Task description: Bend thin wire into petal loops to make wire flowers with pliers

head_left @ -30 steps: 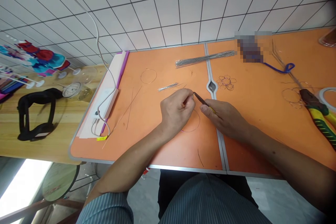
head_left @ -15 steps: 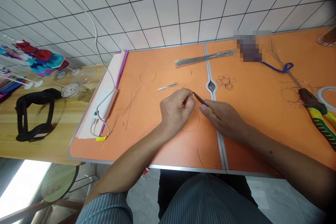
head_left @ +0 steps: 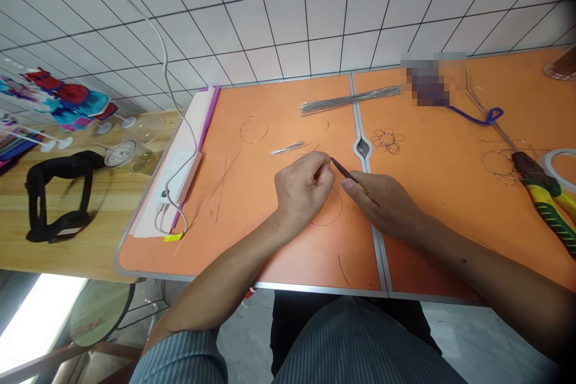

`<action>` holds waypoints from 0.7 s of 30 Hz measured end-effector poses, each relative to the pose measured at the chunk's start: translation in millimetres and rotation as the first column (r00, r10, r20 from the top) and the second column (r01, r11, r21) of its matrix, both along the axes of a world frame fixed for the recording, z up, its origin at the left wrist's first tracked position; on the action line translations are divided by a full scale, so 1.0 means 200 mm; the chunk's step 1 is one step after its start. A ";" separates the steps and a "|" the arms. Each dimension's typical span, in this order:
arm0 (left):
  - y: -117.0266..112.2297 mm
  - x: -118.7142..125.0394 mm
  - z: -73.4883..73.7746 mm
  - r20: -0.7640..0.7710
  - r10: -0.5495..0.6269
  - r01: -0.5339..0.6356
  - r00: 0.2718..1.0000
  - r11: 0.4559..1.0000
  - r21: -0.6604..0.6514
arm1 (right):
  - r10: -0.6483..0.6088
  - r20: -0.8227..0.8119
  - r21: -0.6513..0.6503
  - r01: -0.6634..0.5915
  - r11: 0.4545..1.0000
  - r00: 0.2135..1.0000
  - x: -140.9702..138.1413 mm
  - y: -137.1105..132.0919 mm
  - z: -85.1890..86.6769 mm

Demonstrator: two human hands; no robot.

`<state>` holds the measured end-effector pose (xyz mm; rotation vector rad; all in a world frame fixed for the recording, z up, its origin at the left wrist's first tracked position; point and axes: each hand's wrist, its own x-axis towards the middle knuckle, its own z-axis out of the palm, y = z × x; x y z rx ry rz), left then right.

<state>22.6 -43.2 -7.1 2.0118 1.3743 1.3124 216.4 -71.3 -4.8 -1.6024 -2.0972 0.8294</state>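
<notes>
My left hand (head_left: 302, 186) is closed in a pinch over the orange table, holding a thin wire (head_left: 341, 214) whose curved loop shows below the fingers. In my right hand (head_left: 382, 201) is a slim pair of tweezers (head_left: 342, 169), dark at the tip with a bit of yellow by the fingers. Their point meets the left fingertips; the exact contact with the wire is hidden. Beyond the left hand lies a small bundle of short silvery wires (head_left: 287, 149). A flower-shaped piece of bent wire (head_left: 387, 140) rests beyond the right hand.
Long wires (head_left: 346, 101) lie bundled at the back. A wire ring (head_left: 254, 130) and loose straight wires (head_left: 221, 186) are to the left, near a white power strip (head_left: 185, 177). Yellow-green handled pliers (head_left: 546, 192) and a white tape roll (head_left: 562, 165) are at right.
</notes>
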 end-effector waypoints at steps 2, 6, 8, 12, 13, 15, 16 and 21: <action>0.00 0.00 0.00 -0.001 -0.001 0.001 1.000 1.000 -0.006 | -0.003 0.001 0.000 0.003 1.000 1.000 0.00 0.00 0.00; 0.00 0.00 0.00 0.003 -0.001 0.001 1.000 1.000 -0.001 | -0.008 0.000 -0.004 0.008 1.000 1.000 0.00 0.00 0.00; 0.00 0.00 0.00 0.006 -0.002 0.002 1.000 1.000 -0.002 | -0.008 0.002 0.002 0.008 1.000 1.000 0.00 0.00 0.00; 0.00 0.00 0.00 0.008 0.001 -0.001 1.000 1.000 -0.020 | -0.011 0.011 0.005 0.011 1.000 1.000 -0.01 0.00 0.00; 0.00 0.00 -0.01 0.009 0.002 -0.002 1.000 1.000 -0.022 | -0.011 0.013 0.007 0.011 1.000 1.000 -0.01 0.00 0.00; 0.00 0.00 -0.01 0.013 0.001 -0.001 1.000 1.000 -0.021 | -0.013 0.019 0.012 0.013 1.000 1.000 -0.01 0.00 0.00; 0.01 0.00 -0.01 0.014 -0.001 0.001 1.000 1.000 -0.020 | -0.014 0.022 0.012 0.014 1.000 1.000 -0.01 0.00 0.00; 0.01 0.00 -0.01 0.008 -0.004 0.004 1.000 1.000 -0.029 | -0.021 0.047 -0.003 0.021 1.000 0.999 -0.01 0.00 -0.01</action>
